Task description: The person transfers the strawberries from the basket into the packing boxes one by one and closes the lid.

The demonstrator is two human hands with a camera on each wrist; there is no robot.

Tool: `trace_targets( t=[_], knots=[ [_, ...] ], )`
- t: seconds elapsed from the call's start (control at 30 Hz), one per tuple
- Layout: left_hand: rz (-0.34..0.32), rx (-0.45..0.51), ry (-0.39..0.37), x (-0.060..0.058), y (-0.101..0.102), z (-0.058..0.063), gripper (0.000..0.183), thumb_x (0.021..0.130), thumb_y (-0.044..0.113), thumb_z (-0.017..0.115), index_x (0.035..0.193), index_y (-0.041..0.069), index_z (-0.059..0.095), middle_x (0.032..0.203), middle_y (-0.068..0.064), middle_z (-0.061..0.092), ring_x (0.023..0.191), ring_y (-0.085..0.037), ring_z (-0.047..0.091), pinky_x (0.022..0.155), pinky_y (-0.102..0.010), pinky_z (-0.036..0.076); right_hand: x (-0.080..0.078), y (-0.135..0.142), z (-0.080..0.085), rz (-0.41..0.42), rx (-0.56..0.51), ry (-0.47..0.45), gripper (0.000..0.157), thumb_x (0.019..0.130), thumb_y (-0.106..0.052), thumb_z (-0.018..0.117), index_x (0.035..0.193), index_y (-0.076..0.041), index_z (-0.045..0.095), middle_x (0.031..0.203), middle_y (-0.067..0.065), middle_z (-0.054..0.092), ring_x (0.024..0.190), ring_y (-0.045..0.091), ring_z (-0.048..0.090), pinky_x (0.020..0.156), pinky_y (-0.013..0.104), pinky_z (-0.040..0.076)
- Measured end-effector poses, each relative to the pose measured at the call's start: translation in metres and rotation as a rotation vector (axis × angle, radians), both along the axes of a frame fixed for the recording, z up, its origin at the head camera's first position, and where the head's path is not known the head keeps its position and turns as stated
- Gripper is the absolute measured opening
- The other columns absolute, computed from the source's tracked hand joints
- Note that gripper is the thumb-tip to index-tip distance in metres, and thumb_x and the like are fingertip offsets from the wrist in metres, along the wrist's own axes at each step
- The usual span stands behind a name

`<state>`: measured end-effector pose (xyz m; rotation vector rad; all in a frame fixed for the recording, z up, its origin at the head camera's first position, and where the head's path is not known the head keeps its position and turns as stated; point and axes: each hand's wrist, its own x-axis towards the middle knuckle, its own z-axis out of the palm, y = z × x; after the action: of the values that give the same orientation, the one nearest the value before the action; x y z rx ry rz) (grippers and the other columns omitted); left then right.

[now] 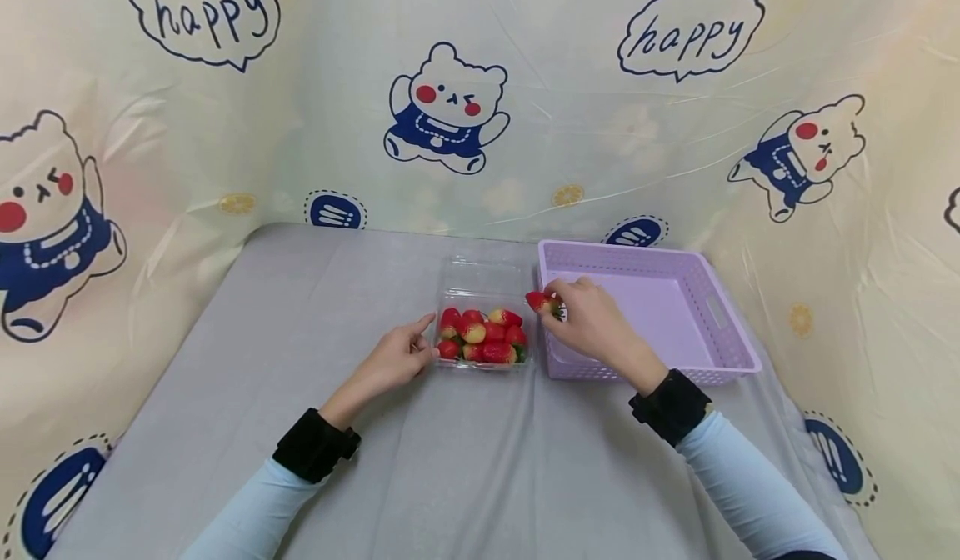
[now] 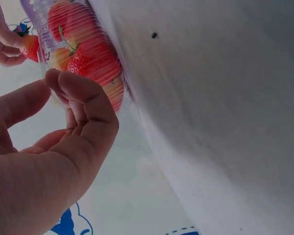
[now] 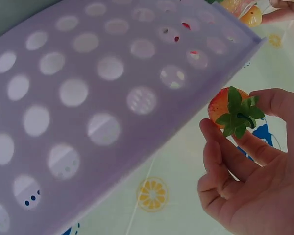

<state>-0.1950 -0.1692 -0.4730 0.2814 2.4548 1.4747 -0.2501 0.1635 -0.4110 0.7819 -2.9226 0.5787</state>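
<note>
A clear plastic box (image 1: 483,366) filled with several strawberries (image 1: 495,332) stands mid-table in the head view, its lid (image 1: 491,277) folded back. At its left edge is my left hand (image 1: 395,354). Seen from the left wrist, the bent fingers and thumb of that left hand (image 2: 63,122) come together at the box rim. My right hand (image 1: 592,318) pinches one strawberry (image 1: 538,301) between thumb and fingers, above the left rim of a lilac basket (image 1: 637,262). The right wrist view shows this strawberry's green leafy top (image 3: 240,113) facing the camera.
The basket has perforated walls (image 3: 73,93) and stands close to the right side of the box. Grey cloth (image 1: 337,285) covers the table. Behind it hangs a printed curtain (image 1: 570,127) with bears and lettering.
</note>
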Motion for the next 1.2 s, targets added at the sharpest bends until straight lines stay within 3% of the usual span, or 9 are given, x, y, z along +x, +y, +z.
trace_targets(
  t=[0.97,1.2],
  knots=[
    [-0.013,-0.008,0.031,0.0,0.0,0.0,0.067,0.1,0.005,0.062,0.16,-0.007,0.035,0.074,-0.004,0.057,0.061,-0.017,0.047,0.059,-0.03,0.042,0.006,-0.026,-0.003,0.056,-0.015,-0.003,0.029,0.094,-0.023,0.076,0.119,-0.008,0.075,0.097,0.005,0.074,0.082,0.021,0.057,0.07,0.033,0.051],
    [-0.007,-0.019,0.03,0.0,0.0,0.0,0.066,0.1,0.006,0.063,0.16,-0.006,0.036,0.074,-0.003,0.058,0.062,-0.017,0.048,0.06,-0.03,0.042,0.006,-0.032,-0.008,0.077,0.044,0.009,0.031,0.094,-0.025,0.077,0.119,-0.009,0.075,0.099,0.008,0.074,0.081,0.023,0.056,0.072,0.037,0.048]
  ],
)
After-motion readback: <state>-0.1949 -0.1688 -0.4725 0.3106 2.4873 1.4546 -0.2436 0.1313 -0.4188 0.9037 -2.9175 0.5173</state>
